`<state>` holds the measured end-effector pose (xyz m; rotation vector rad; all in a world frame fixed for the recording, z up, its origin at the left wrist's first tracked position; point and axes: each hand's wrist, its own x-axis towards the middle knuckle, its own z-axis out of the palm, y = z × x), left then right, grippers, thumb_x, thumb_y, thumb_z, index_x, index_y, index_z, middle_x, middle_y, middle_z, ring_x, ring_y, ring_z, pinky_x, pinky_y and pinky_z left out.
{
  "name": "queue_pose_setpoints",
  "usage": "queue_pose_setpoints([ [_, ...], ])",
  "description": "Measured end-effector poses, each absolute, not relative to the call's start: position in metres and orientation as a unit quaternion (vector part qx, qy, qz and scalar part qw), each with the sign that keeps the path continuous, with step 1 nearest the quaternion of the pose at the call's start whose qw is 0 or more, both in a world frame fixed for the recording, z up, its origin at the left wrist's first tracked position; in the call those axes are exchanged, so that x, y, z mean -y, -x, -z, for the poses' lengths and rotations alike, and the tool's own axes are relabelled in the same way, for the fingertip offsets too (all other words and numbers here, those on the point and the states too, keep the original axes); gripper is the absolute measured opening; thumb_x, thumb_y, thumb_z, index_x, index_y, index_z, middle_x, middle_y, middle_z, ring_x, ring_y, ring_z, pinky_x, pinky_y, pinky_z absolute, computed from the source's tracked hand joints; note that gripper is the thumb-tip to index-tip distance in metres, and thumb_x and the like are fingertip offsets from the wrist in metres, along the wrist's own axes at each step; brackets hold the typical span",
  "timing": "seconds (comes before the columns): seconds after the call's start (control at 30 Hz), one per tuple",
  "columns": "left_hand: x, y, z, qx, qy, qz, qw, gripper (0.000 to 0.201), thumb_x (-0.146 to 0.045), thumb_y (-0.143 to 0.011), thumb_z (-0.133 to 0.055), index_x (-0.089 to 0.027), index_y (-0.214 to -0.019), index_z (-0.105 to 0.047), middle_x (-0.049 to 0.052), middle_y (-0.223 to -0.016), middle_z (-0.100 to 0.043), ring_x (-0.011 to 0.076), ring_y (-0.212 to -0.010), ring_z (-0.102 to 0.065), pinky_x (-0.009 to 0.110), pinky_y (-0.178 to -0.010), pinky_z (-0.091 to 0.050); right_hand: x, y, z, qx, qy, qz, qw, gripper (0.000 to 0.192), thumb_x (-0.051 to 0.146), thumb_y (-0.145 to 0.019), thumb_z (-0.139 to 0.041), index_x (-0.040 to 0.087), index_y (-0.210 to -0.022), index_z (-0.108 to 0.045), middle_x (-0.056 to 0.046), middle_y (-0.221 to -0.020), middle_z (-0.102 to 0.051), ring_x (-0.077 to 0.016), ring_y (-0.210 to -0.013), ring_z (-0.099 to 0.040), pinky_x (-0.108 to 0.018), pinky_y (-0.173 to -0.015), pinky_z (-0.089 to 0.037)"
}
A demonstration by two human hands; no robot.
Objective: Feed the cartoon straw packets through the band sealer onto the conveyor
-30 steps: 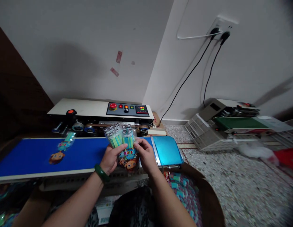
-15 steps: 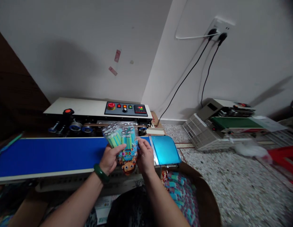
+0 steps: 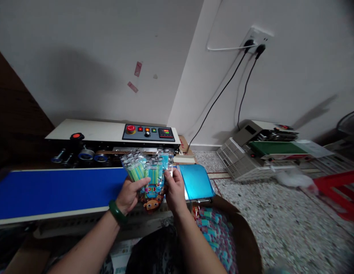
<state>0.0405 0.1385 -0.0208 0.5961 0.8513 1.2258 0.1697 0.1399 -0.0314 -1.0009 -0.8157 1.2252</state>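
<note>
A fanned stack of clear candy-stick packets (image 3: 136,170) is gripped in my left hand (image 3: 130,195), thumb on top. The front packet has green and blue sticks, a "Stick" label and a cartoon face. My right hand (image 3: 174,189) pinches one packet (image 3: 165,158) by its edge at the stack's right side. Both hands are above the front edge of a blue conveyor belt (image 3: 65,188). Behind them stands a band sealing machine (image 3: 88,128) with a red stop button and a lit display. A green bangle (image 3: 117,213) circles my left wrist.
A shiny blue plate (image 3: 195,182) ends the belt at right. Below it, a round container (image 3: 247,236) holds many filled packets (image 3: 215,238). On the floor at right are a second sealer with a green belt (image 3: 275,149), a white crate (image 3: 232,160) and a red crate (image 3: 337,194).
My right hand has drawn one packet slightly out to the right, so it now stands apart from the front packet. My left hand still grips the stack. The view has shifted slightly.
</note>
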Motion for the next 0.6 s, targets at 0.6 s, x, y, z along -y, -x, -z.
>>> queue_pose_setpoints([
  [0.6, -0.130, -0.033, 0.009, -0.282, -0.298, -0.368, 0.834, 0.046, -0.017, -0.056, -0.070, -0.017, -0.102, -0.063, 0.011, -0.087, -0.070, 0.0286, -0.070, -0.066, 0.038, -0.059, -0.054, -0.141, -0.190, 0.027, 0.410, 0.513, -0.277, 0.701, 0.015, 0.031, -0.075, -0.056, 0.020, -0.082, -0.049, 0.001, -0.075, -0.052, -0.0120, -0.070, -0.049, -0.024, -0.066, -0.040],
])
